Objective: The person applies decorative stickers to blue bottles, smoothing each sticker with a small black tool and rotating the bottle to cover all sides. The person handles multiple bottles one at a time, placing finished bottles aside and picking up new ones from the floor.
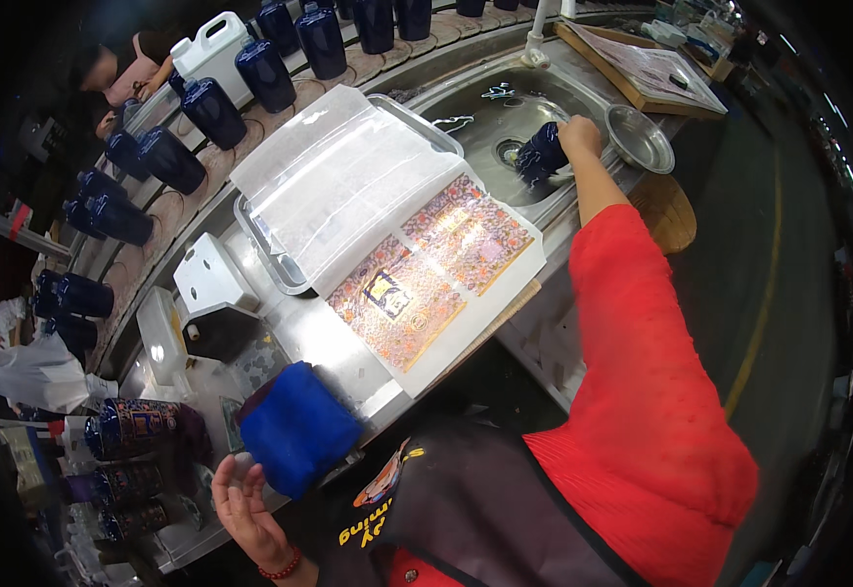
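My right hand [580, 139] reaches far out over the metal sink [583, 103] and grips a dark blue, glossy bottle [542, 155]. The bottle is tilted above the drain; its far end is blurred. My left hand [248, 514], a red bead bracelet at its wrist, is close to my body with the fingers loosely apart and nothing in them. Beside it lies a folded bright blue cloth [299, 428] at the counter's edge. Between my hands, a patterned orange-and-purple decal sheet [426, 279] lies under a partly folded-back white sheet [334, 176], across a metal tray [285, 279].
Dark blue bottles [213, 112] line a curved conveyor behind the counter, with a white jug [213, 49] among them. Decorated bottles [133, 428] lie at left. A metal bowl [640, 139] rests by the sink, near a wooden frame [632, 64]. Another person [128, 73] sits beyond the conveyor.
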Available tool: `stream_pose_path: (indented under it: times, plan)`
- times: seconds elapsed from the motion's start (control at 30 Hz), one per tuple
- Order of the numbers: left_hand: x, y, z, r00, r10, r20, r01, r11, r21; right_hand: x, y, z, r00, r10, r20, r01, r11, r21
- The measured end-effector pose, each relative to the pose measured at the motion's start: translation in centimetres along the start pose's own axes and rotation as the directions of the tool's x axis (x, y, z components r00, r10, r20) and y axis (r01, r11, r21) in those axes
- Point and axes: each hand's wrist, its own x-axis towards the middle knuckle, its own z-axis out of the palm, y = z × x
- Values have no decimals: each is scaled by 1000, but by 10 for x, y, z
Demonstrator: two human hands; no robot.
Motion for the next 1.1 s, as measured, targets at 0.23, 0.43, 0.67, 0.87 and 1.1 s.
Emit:
stream_pose_path:
  times: [0.23, 0.43, 0.67, 0.87, 1.1]
  plan:
    - [0, -5, -4, 1000, -2, 11, 1, 996, 93, -19, -2, 15, 880, -475, 3, 474, 877, -78]
    - [0, -7, -3, 998, 29, 48, -33, 996, 87, -53, -20, 15, 585, -810, -29, 805, 585, -104]
    - [-2, -10, -7, 995, 58, 86, -70, 988, 141, -67, -32, -4, 657, -711, -251, 725, 687, -51]
    - [7, -10, -2, 984, 92, 154, -131, 956, 263, -43, -43, -70, 704, -557, -441, 622, 783, 4]
    - [48, 9, 47, 893, 171, 417, -357, 832, 425, -94, -103, -184, 395, -701, -593, 869, 494, -5]
